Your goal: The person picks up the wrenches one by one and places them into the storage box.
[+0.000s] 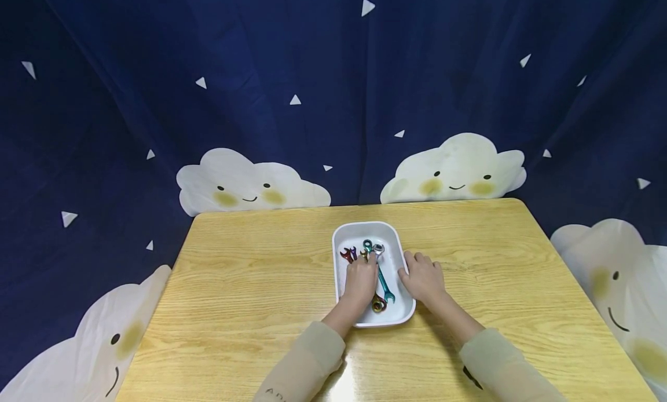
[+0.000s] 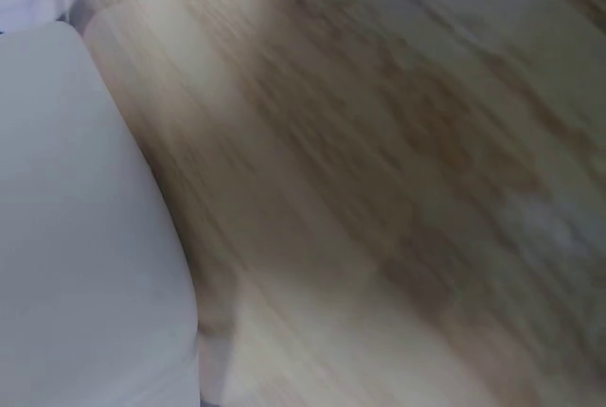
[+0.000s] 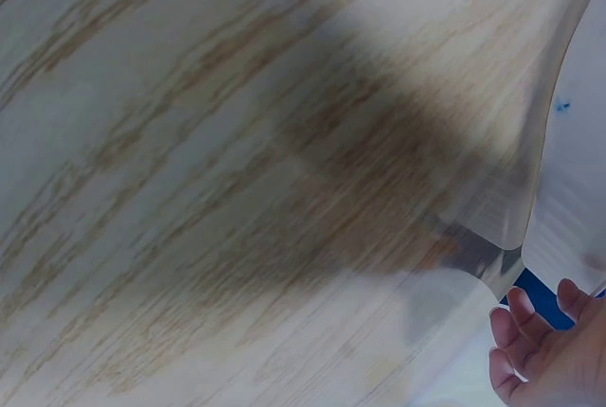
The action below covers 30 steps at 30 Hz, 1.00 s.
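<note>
A white tray holds several colourful combination wrenches. My left hand reaches into it, knuckles up, over the wrenches. Past its fingers show the open ends of a red wrench, a purple wrench and a gold one. Right of the hand lies a green wrench, near a silver wrench head. A gold ring end shows below. The left fingertips are hidden, and I cannot tell whether they grip a wrench. My right hand holds the tray's right side, thumb over the rim, fingers outside.
The tray stands on a light wood-grain table, near its middle. Behind the far edge hangs a dark blue curtain with white triangles and smiling clouds. A small dark object shows beside the right sleeve.
</note>
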{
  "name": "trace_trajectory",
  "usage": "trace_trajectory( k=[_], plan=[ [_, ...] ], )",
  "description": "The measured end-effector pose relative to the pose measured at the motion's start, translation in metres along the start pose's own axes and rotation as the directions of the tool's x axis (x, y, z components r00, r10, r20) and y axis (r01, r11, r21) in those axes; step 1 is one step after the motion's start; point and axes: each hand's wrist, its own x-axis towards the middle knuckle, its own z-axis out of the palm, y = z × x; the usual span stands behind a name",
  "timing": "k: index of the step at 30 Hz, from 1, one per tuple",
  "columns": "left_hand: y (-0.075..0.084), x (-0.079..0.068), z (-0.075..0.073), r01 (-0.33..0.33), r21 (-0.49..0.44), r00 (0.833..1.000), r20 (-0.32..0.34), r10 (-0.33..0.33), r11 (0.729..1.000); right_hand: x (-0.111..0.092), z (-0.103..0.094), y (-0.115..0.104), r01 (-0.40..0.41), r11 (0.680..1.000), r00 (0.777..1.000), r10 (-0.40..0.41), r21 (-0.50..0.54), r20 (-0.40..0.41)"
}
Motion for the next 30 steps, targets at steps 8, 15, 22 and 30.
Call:
trace_trajectory(
  k=[8, 15, 22, 30],
  plan=[
    [0.007, 0.000, 0.006, -0.021, 0.006, 0.999, 0.031, 0.021, 1.000, 0.000, 0.001, 0.001, -0.001, 1.000, 1.000, 0.001, 0.005, -0.007],
    [0.011, 0.000, 0.008, -0.048, 0.029, 0.994, 0.101, 0.045, 0.998, 0.001, 0.002, 0.001, -0.002, 1.000, 1.000, 0.002, 0.006, -0.012],
    [0.012, 0.001, 0.008, -0.057, 0.015, 0.981, 0.185, 0.053, 0.998, 0.000, 0.000, 0.000, 0.005, 1.000, 1.000, -0.004, 0.011, -0.021],
    [0.012, 0.001, 0.014, -0.083, 0.055, 0.974, 0.216, 0.069, 0.995, 0.000, 0.000, 0.000, 0.003, 1.000, 1.000, -0.003, 0.019, -0.020]
  ],
)
